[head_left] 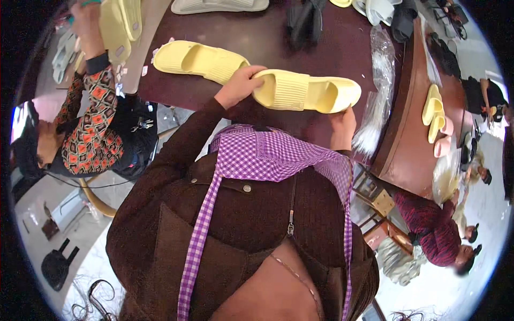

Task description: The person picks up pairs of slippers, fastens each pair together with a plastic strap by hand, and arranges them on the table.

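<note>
A pale yellow slide slipper (292, 92) with a ribbed strap is held crosswise in front of me, just above the dark red table (257, 27). My left hand (242, 86) is closed on its left end, the thumb on the edge. At its right end, my right hand (342, 127) grips from below; some of those fingers are hidden behind the slipper. A matching yellow slipper (201, 60) lies on the table beyond my left hand, its near end partly covered by that hand.
A bundle of clear plastic bags (379, 91) lies along the table's right side. Black slippers (305, 24) and a grey slipper (219, 5) are at the far side. At left, a co-worker in a patterned sleeve (99, 117) works by yellow slippers (120, 29). Others sit at right.
</note>
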Tool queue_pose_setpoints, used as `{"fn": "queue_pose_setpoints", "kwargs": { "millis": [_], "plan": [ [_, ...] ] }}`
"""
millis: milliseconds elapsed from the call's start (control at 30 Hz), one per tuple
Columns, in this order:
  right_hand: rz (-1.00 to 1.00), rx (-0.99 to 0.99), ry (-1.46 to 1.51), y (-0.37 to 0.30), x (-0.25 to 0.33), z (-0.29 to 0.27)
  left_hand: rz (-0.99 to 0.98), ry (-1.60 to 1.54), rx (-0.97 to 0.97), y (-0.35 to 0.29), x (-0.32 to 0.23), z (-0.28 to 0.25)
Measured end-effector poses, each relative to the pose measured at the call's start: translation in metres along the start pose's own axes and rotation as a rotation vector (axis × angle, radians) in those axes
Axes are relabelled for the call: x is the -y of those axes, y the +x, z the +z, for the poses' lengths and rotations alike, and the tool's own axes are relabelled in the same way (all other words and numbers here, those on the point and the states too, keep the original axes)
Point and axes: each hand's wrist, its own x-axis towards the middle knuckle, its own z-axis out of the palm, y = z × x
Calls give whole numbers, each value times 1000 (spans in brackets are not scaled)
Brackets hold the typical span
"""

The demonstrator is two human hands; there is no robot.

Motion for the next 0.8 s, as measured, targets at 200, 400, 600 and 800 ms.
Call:
{"fn": "queue_pose_setpoints", "kwargs": {
  "millis": [200,400,600,800],
  "plan": [
    [-291,-42,-26,-4,49,-43,135,136,8,43,-8,8],
    [-372,-85,-148,12,130,-107,187,489,300,83,-16,-36],
    [-530,84,-781,31,101,-14,282,565,207,135,-7,36],
    [-844,8,-824,29,54,-22,583,603,-348,114,29,59]
  ]
}}
